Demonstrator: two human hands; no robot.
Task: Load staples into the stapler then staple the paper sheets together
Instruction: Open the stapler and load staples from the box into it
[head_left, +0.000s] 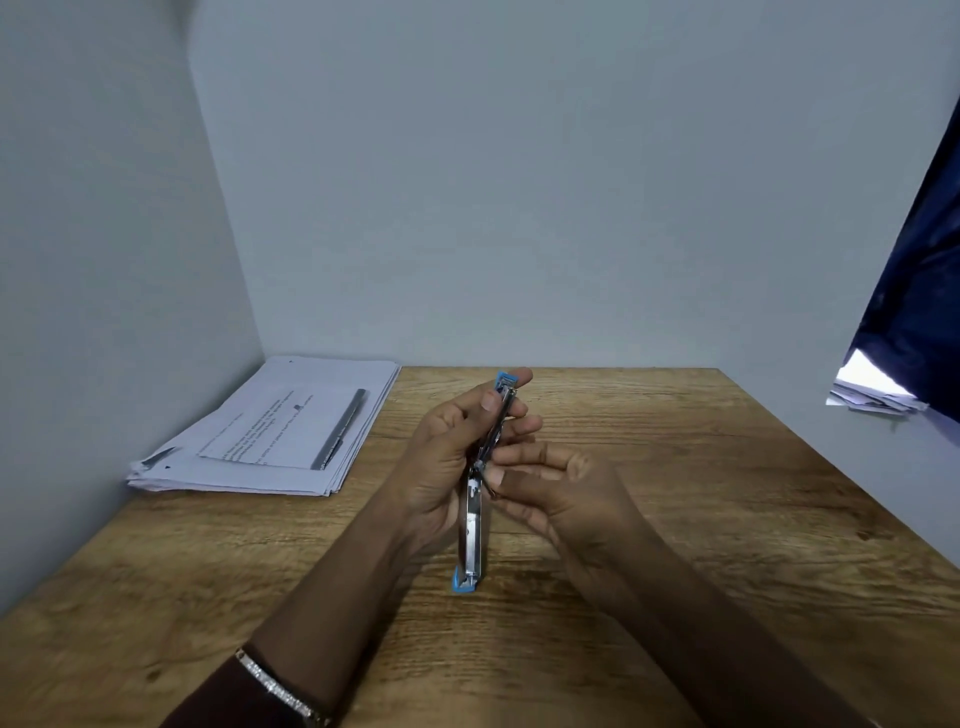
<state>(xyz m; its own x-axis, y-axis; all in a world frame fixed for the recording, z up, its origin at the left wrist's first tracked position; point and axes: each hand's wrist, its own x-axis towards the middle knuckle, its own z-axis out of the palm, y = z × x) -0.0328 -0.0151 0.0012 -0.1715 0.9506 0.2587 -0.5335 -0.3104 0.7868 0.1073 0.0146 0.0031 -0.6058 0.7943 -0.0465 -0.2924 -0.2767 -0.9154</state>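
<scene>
A blue and metal stapler (475, 525) is swung fully open above the middle of the wooden table (727, 519). My left hand (447, 462) grips its upper half, thumb on the metal near the blue tip. My right hand (561, 483) is at the hinge area, fingertips pinching something small and metallic that I cannot make out. The lower blue end hangs just above the table. A stack of paper sheets (270, 436) lies at the back left corner.
A grey pen (340, 428) rests on top of the paper stack. Grey walls close off the left and back of the table. A dark blue cloth (914, 312) and more papers (872, 395) sit off the table's right side.
</scene>
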